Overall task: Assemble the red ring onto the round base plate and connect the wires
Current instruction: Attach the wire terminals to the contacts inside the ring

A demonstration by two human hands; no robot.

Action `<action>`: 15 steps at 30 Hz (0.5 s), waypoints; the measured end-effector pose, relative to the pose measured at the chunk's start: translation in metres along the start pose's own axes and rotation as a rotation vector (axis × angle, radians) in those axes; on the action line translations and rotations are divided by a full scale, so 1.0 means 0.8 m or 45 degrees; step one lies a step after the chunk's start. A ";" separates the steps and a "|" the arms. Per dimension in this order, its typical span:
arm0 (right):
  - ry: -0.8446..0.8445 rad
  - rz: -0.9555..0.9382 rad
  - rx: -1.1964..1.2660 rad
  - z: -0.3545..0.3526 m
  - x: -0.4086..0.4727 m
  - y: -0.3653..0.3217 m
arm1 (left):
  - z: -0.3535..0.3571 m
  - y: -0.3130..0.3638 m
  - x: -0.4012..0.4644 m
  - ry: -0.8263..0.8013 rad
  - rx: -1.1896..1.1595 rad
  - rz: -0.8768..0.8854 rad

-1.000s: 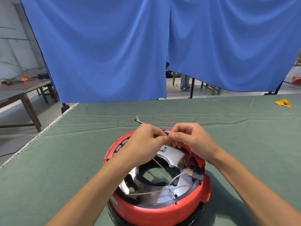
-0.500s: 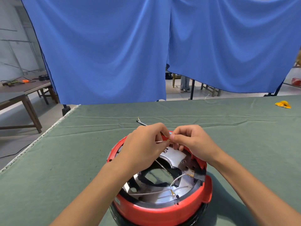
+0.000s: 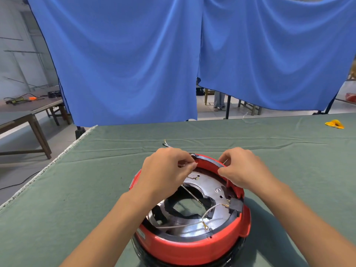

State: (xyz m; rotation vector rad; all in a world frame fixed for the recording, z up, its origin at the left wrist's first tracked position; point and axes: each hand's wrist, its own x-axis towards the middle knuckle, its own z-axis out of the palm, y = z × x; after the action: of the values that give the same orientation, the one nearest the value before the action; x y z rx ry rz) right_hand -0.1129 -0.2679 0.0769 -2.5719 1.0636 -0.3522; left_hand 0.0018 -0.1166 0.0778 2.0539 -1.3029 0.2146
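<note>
The red ring (image 3: 192,247) sits around the round metal base plate (image 3: 213,182) on the green table, close in front of me. My left hand (image 3: 167,170) pinches a thin white wire at the ring's far rim. My right hand (image 3: 240,170) pinches another thin wire over the rim's far right. Inside the plate, a white wire with a gold ring terminal (image 3: 205,226) lies loose, and a second wire runs to a gold connector (image 3: 225,205) by a black block. A dark cable end (image 3: 166,145) pokes out beyond my left hand.
The green cloth-covered table (image 3: 77,189) spreads wide on all sides. A yellow object (image 3: 334,124) lies at the far right. Blue curtains (image 3: 134,64) hang behind the table. A wooden bench with tools (image 3: 28,105) stands off to the left.
My hands, which met fingertip to fingertip at the ring's far rim, have drawn apart. The right hand moved right along the rim; the left stayed, each holding a wire.
</note>
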 end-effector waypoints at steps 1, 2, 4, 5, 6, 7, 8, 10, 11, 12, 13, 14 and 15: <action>0.045 -0.026 -0.018 0.002 0.000 -0.001 | -0.001 0.000 0.001 0.003 -0.006 0.006; 0.075 -0.055 -0.020 0.004 0.001 -0.003 | -0.002 0.000 0.001 0.004 -0.022 0.010; 0.099 -0.125 -0.007 0.010 0.005 -0.007 | -0.006 -0.001 0.004 -0.019 -0.083 0.023; 0.099 -0.164 0.015 0.012 0.009 -0.012 | -0.008 -0.001 0.005 -0.045 -0.130 0.029; 0.089 -0.204 0.047 0.014 0.013 -0.018 | -0.011 -0.002 0.007 -0.073 -0.182 0.031; 0.072 -0.248 0.085 0.016 0.019 -0.024 | -0.014 -0.004 0.008 -0.094 -0.227 0.030; 0.049 -0.294 0.119 0.019 0.026 -0.032 | -0.017 -0.007 0.009 -0.104 -0.256 0.031; -0.008 -0.373 0.190 0.026 0.041 -0.048 | -0.020 -0.014 0.010 -0.106 -0.274 0.021; -0.037 -0.397 0.247 0.030 0.049 -0.057 | -0.022 -0.018 0.011 -0.108 -0.274 0.006; -0.068 -0.414 0.318 0.035 0.056 -0.065 | -0.023 -0.023 0.011 -0.109 -0.268 -0.012; -0.100 -0.426 0.389 0.041 0.063 -0.073 | -0.024 -0.027 0.012 -0.107 -0.257 -0.033; -0.129 -0.433 0.449 0.046 0.067 -0.080 | -0.026 -0.032 0.013 -0.101 -0.246 -0.055; -0.150 -0.430 0.504 0.050 0.071 -0.086 | -0.027 -0.037 0.014 -0.094 -0.237 -0.077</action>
State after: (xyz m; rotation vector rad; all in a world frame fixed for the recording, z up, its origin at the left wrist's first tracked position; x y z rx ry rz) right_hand -0.0163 -0.2544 0.0728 -2.3661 0.4573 -0.4368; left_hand 0.0372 -0.1033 0.0856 1.9548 -1.2529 -0.0103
